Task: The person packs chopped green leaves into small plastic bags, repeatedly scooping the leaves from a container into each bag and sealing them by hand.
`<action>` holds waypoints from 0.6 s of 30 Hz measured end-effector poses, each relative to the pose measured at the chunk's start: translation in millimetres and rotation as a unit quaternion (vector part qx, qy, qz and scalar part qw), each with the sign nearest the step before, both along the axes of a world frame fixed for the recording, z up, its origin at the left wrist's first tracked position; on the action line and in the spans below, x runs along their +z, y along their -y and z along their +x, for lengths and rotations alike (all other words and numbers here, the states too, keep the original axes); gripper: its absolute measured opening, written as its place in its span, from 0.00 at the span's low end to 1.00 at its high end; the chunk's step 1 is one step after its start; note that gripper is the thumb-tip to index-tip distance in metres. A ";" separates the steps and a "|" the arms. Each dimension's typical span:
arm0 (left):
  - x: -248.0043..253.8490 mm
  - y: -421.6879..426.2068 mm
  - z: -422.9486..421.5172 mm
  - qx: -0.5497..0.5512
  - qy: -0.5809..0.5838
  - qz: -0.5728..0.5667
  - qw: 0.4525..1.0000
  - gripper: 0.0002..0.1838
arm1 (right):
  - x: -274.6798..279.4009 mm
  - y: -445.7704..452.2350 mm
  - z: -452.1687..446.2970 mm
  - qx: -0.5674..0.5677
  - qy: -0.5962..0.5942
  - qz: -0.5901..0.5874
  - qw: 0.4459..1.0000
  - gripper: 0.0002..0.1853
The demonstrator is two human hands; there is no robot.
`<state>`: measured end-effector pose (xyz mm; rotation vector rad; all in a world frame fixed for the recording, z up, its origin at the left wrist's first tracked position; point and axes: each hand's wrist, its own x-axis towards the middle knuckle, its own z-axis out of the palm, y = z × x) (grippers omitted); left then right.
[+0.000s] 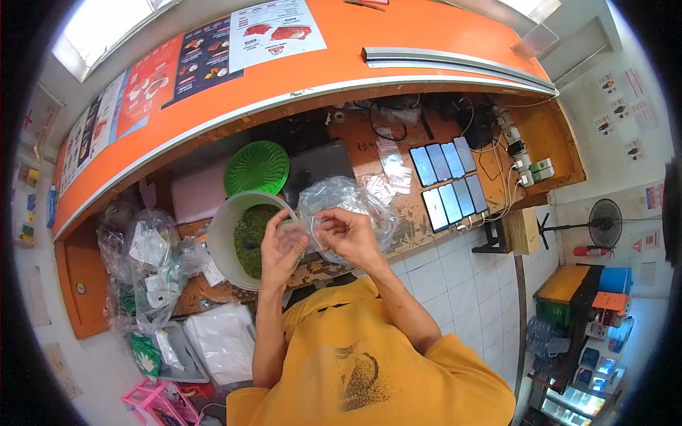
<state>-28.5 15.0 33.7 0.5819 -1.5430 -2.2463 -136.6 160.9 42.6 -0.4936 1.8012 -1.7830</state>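
Observation:
My left hand [282, 248] is at the right rim of a translucent tub [222, 238], its fingers closed around a small clear plastic bag [293, 228]. Inside the tub lies green, finely chopped leafy material [250, 240]. My right hand [344, 236] is just to the right, thumb and fingers pinched at the bag's edge. Behind my right hand rests a heap of clear plastic bags [355, 195]. A round green lid [257, 168] leans behind the tub.
Several phones [447, 181] lie in two rows at the right, with cables and chargers [524, 163] beyond. Plastic bags [153, 259] hang at the left. An orange counter [348, 42] overhangs the work surface. A fan [605, 222] stands far right.

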 end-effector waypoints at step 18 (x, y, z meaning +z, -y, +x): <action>42.3 30.1 52.5 -0.017 0.078 -0.484 0.872 0.43 | 5.1 18.1 9.7 0.251 -0.182 0.114 0.944 0.22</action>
